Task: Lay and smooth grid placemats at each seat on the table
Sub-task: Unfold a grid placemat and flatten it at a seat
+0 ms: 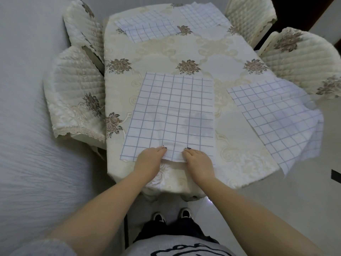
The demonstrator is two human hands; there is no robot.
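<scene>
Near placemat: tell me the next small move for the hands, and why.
Probably slide both hands apart along the near edge. The left hand and right hand rest close together on the near placemat, and the edge between them looks slightly raised off the tablecloth; sweeping outward should flatten it.

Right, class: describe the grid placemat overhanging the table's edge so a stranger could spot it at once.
Find the long table in cream floral cloth. On its right side, by the nearer chair, lies a grid placemat. Unlike the flat mat beside it, its outer part droops off the edge.
</scene>
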